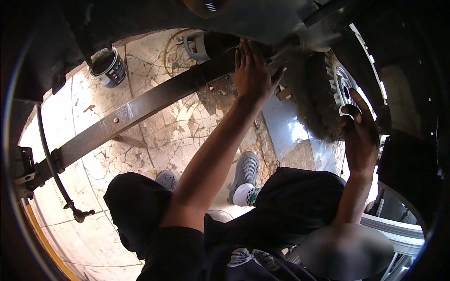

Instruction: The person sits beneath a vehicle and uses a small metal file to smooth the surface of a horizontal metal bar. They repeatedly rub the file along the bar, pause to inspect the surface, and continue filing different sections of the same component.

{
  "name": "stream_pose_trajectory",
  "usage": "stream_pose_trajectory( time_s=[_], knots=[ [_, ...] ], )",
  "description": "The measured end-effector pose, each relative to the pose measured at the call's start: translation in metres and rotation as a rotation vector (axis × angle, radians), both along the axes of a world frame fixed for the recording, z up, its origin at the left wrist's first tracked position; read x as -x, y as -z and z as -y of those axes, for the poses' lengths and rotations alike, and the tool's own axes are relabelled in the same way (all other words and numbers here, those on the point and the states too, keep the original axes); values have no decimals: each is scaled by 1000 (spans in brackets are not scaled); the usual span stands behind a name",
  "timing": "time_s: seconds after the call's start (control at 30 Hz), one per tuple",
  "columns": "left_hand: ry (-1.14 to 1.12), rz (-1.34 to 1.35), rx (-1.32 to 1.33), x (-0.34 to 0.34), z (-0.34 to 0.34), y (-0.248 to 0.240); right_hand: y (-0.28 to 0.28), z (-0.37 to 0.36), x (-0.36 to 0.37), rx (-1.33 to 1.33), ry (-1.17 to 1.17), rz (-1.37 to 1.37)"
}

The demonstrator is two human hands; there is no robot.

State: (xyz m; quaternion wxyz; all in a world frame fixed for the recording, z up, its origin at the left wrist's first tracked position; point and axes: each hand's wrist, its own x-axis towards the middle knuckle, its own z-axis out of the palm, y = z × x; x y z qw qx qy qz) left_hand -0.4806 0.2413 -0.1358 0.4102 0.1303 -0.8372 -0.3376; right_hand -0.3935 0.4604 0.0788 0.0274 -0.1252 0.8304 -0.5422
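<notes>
My left hand [253, 72] reaches up to the dark underside of a vehicle [150, 14], its fingers stretched out and its thumb apart. Its fingertips are near the far end of a long flat steel bar [140, 107] that looks like a leaf spring. I cannot tell whether they touch it. My right hand [360, 133] is raised beside a dark tyre [316, 93] and a silver, toothed-looking wheel part [343, 84]. One finger points up, while another and the thumb are bent. Nothing shows in either hand.
An open paint can [112, 74] stands at the far left on the cracked tile floor [178, 122]. A grey-handled container [196, 46] is behind the bar. A dark hose [47, 145] hangs at the left, above a yellow hose [40, 234]. A silver rim [396, 229] is at the lower right.
</notes>
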Motion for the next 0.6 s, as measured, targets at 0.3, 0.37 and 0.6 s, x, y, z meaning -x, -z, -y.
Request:
stream_pose_trajectory(
  time_s=[0.3, 0.37, 0.6],
  knots=[
    [16, 65, 23, 5, 20, -20, 16, 5, 2, 176, -45, 150],
    [3, 65, -1, -1, 10, -13, 15, 6, 5, 159, -70, 142],
    [175, 248, 30, 6, 40, -42, 2, 32, -6, 282, -92, 117]
  ],
)
